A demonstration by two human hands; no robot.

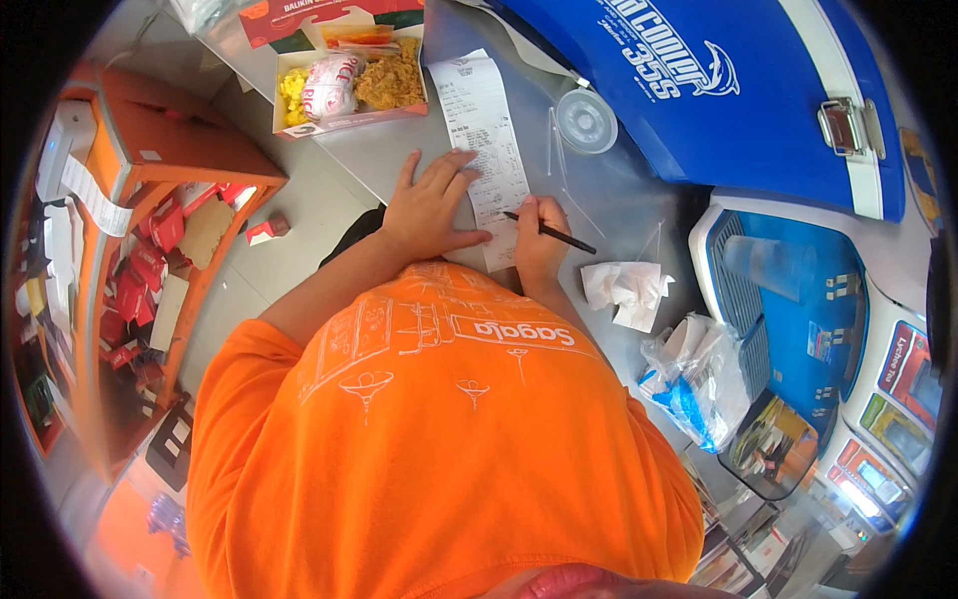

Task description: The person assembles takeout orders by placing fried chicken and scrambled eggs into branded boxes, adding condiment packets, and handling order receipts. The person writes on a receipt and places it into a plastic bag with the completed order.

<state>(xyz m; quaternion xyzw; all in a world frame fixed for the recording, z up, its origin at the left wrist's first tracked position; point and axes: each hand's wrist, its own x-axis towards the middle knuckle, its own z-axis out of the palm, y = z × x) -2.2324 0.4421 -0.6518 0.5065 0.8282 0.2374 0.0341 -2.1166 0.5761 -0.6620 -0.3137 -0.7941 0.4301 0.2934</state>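
A long printed receipt (482, 120) lies on the metal counter (409, 165) in front of me. My left hand (431, 205) rests flat with its fingers spread, the fingertips on the receipt's left edge. In my right hand (540, 240) is a black pen (564, 237), pinched between the fingers, its tip over the lower part of the receipt. Beyond my left hand sits an opened meal box (349, 120) holding a piece of fried chicken (391, 82), a paper-wrapped bundle (331, 86) and some yellow food (294, 92).
Right of the receipt are a clear plastic lid (587, 122), thin straws and crumpled tissue (629, 293). A blue cooler box (689, 80) stands at the far right, above a drink dispenser (788, 270) and a plastic packet (699, 374). An orange shelf (170, 130) with red cartons stands left.
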